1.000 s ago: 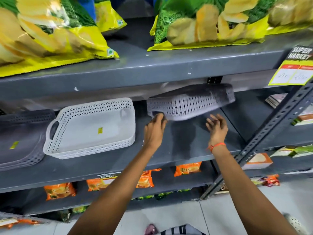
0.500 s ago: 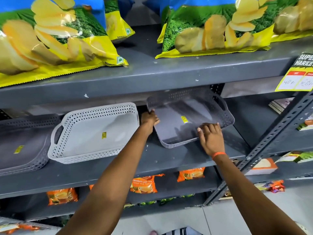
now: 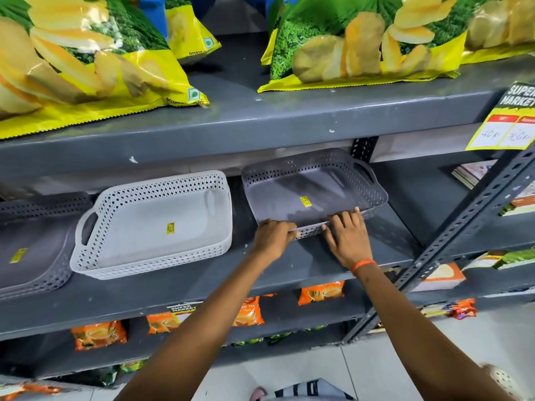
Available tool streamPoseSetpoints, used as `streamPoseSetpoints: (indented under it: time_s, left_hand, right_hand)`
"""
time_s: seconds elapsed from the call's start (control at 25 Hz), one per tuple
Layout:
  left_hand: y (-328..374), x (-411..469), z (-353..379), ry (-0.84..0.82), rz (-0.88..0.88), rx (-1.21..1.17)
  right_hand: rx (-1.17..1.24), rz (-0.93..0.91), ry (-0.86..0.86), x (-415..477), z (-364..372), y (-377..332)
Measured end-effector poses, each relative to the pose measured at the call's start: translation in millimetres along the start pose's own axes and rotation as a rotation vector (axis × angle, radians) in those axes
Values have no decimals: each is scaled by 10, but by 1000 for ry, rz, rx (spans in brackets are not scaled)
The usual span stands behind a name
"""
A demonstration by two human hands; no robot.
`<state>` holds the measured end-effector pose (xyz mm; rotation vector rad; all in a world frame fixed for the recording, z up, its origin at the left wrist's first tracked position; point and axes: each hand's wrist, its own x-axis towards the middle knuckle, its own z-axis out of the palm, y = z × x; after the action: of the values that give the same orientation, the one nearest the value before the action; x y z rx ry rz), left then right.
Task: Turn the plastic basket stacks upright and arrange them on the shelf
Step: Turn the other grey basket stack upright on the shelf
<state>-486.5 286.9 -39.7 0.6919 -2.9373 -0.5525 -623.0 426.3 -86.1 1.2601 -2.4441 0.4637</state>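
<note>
A dark grey perforated plastic basket (image 3: pixel 312 186) sits upright on the middle shelf (image 3: pixel 289 267), right of centre, a yellow sticker inside it. My left hand (image 3: pixel 273 237) grips its near rim at the left corner. My right hand (image 3: pixel 346 235), with an orange wristband, lies over the same near rim, fingers spread. To the left stands a light grey basket (image 3: pixel 153 224), upright, handle holes at both ends. At the far left, partly cut off, lies a stack of dark grey baskets (image 3: pixel 31 244), also upright.
Big yellow-green chip bags (image 3: pixel 86 62) fill the shelf above. A slanted perforated steel brace (image 3: pixel 463 221) crosses at the right, under a yellow price tag (image 3: pixel 506 125). Orange packets (image 3: pixel 249 311) sit on the lower shelf. Bare shelf lies right of the dark basket.
The dark grey basket went from upside down and tilted in the air to upright on the shelf. Both hands moved to its near rim.
</note>
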Motion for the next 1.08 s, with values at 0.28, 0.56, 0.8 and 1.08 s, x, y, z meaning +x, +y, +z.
streamPoseSetpoints:
  time_s: [0.28, 0.56, 0.8, 1.08]
  left_hand:
    - [-162, -114, -46, -5, 105, -40]
    - [-369, -372, -246, 229, -88, 42]
    - [-1276, -1108, -549, -17, -547, 133]
    - [-1060, -1173, -299, 55, -252, 164]
  right_hand:
    - [-42, 32, 16, -241, -55, -118]
    - [-11, 35, -56, -208, -130, -269]
    - [5, -65, -90, -218, -51, -752]
    - [-50, -49, -10, -351, -34, -739]
